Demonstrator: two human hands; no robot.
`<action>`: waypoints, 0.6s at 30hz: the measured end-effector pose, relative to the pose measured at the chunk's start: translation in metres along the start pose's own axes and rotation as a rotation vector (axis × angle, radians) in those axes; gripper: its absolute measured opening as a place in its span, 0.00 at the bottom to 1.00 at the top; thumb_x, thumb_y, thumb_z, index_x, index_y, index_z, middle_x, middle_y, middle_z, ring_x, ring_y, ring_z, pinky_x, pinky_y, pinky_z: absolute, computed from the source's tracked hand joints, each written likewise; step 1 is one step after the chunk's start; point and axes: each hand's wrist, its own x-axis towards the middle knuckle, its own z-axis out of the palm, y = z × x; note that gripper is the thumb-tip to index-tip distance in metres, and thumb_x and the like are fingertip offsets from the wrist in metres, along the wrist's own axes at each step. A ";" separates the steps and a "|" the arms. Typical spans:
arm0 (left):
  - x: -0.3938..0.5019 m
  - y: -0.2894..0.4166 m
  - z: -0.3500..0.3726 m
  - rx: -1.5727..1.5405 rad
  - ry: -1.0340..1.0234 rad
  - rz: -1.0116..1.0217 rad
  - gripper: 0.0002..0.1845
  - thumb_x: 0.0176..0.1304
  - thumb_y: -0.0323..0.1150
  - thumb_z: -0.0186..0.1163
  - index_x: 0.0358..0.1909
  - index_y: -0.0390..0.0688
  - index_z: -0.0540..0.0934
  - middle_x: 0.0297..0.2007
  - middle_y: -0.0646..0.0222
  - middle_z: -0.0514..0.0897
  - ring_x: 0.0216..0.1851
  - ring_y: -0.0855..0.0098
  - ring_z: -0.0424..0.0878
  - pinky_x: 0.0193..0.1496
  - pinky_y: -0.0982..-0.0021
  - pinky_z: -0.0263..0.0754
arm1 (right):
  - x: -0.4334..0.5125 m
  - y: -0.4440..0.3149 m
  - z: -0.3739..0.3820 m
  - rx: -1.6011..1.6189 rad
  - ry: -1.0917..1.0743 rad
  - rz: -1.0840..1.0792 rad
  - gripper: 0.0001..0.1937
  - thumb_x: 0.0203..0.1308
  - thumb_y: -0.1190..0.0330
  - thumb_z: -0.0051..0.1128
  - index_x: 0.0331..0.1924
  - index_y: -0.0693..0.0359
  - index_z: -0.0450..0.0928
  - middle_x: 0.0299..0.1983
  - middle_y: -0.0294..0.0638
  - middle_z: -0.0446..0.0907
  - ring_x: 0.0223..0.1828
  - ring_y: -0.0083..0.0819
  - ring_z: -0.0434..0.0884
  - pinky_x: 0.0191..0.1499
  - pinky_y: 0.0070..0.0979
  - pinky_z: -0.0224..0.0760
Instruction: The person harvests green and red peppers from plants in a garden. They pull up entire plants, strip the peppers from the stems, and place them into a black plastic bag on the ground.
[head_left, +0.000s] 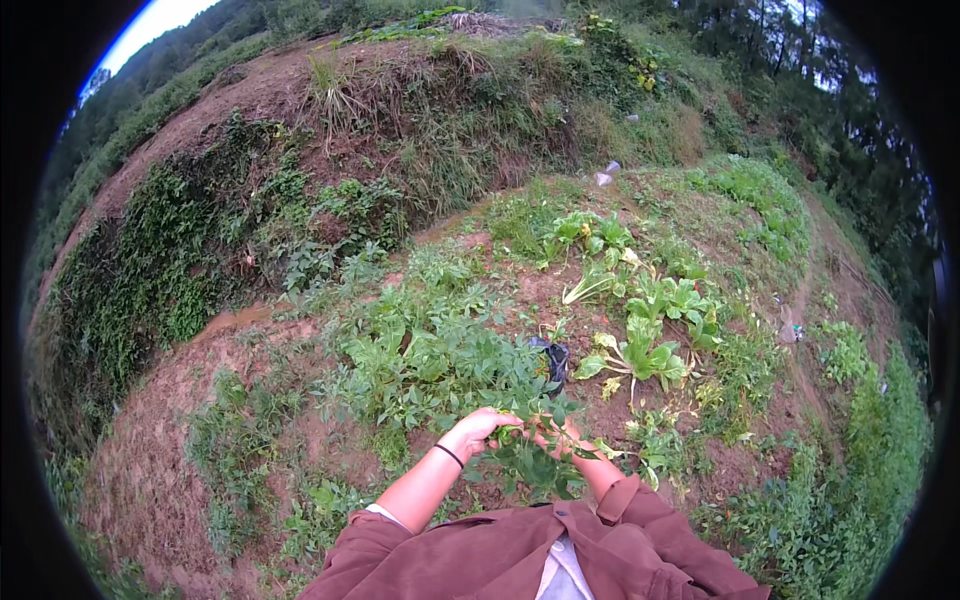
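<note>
My left hand (480, 430), with a dark band on its wrist, is closed on green plant stems at the lower middle of the view. Just right of it, my right hand (553, 437) is among the leaves of the same leafy plant (529, 461), partly covered by them, so its fingers cannot be made out. The plant's foliage hangs below both hands. Beyond the hands, a black plastic bag (556, 364) stands open on the soil, with some green and red bits at its left side. Leafy bushy plants (442, 360) grow left of the bag.
Leafy vegetable plants (645, 356) with pale stalks grow right of the bag. A pulled-looking leafy stalk (589, 285) lies farther off. An overgrown earth bank (450, 142) rises ahead. A narrow dirt path (806, 375) runs along the right, with denser greenery (885, 442) beyond it.
</note>
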 end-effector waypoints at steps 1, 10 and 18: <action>0.007 0.000 0.008 -0.089 -0.047 -0.011 0.09 0.55 0.37 0.59 0.33 0.43 0.78 0.25 0.75 0.78 0.22 0.81 0.69 0.16 0.82 0.53 | 0.009 0.013 -0.027 -0.144 0.006 -0.106 0.13 0.60 0.60 0.46 0.37 0.61 0.76 0.25 0.33 0.75 0.22 0.20 0.71 0.24 0.17 0.61; 0.011 -0.026 0.041 -0.546 0.052 0.022 0.07 0.61 0.35 0.54 0.34 0.41 0.74 0.22 0.70 0.73 0.21 0.77 0.69 0.13 0.83 0.54 | -0.001 -0.013 -0.019 -1.417 0.162 -0.396 0.06 0.44 0.69 0.52 0.29 0.59 0.73 0.30 0.46 0.78 0.33 0.44 0.79 0.33 0.35 0.71; 0.026 -0.021 0.111 -0.504 0.280 0.140 0.06 0.56 0.32 0.59 0.32 0.41 0.76 0.23 0.71 0.76 0.18 0.76 0.70 0.13 0.80 0.56 | 0.003 -0.015 -0.067 -1.767 0.378 -0.499 0.11 0.48 0.73 0.46 0.38 0.56 0.72 0.33 0.41 0.77 0.29 0.42 0.80 0.28 0.37 0.72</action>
